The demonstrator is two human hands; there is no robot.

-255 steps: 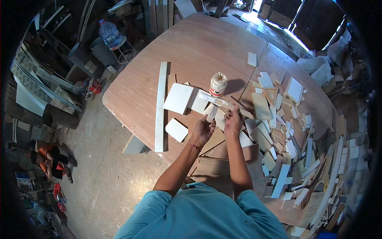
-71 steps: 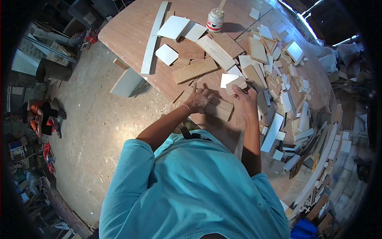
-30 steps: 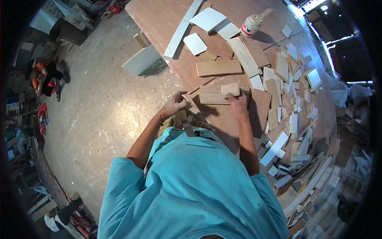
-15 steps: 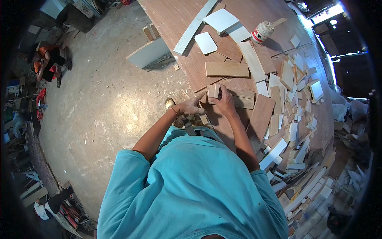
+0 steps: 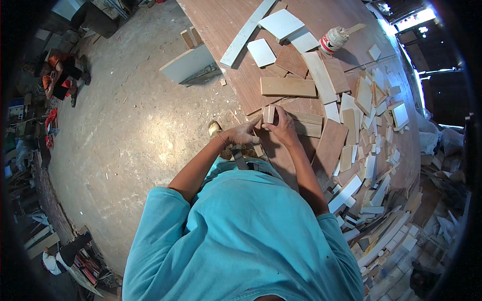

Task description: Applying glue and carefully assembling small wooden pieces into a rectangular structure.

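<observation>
My right hand [image 5: 282, 128] grips a small pale wooden block [image 5: 269, 114] near the table's front corner, thumb on one side and fingers on the other. A grooved wooden strip [image 5: 307, 125] lies just right of that hand. My left hand [image 5: 242, 134] is at the table's edge, left of the block, with thumb and fingers spread apart around the edge of the wood there. Its fingertips are partly hidden, and no separate piece shows clearly in it. Beyond both hands lies a flat pale board [image 5: 288, 87].
A white bottle [image 5: 333, 40] with a flat stick stands farther back on the brown table [image 5: 216, 25]. Several offcuts [image 5: 371, 135] are heaped to the right. A white panel [image 5: 188, 63] stands by the table's left edge. People [image 5: 63, 75] sit at the far left.
My right hand and the block have shifted very slightly, with the block turned a little. My left hand stays at the table's edge. The whole view has shifted slightly.
</observation>
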